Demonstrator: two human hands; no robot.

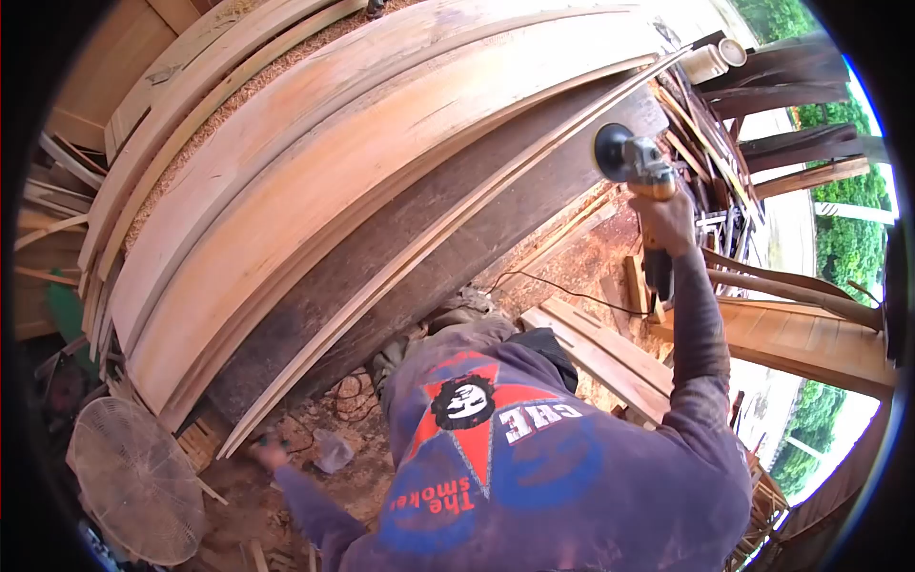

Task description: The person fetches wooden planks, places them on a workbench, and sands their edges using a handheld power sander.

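Observation:
My right hand (pixel 672 217) is wrapped round the body of an angle grinder (pixel 652 176), raised at the right of the head view. The grinder carries a round black disc (pixel 611 152), held above the wooden bench and apart from the boards. My left hand (pixel 271 452) is low on the left, beside the near end of a long thin wooden strip (pixel 419 250). Its fingers are small and blurred, so whether they touch the strip or hold anything does not show. The strip runs diagonally across the dark bench top (pixel 534 181).
Wide curved planks (pixel 381 133) lie stacked across the far side. A round fan guard (pixel 138 481) stands at lower left. A cord (pixel 562 289) trails over the sawdust-covered floor (pixel 610 243). Short boards (pixel 605 357) lie by my right arm, scrap strips (pixel 710 157) beyond.

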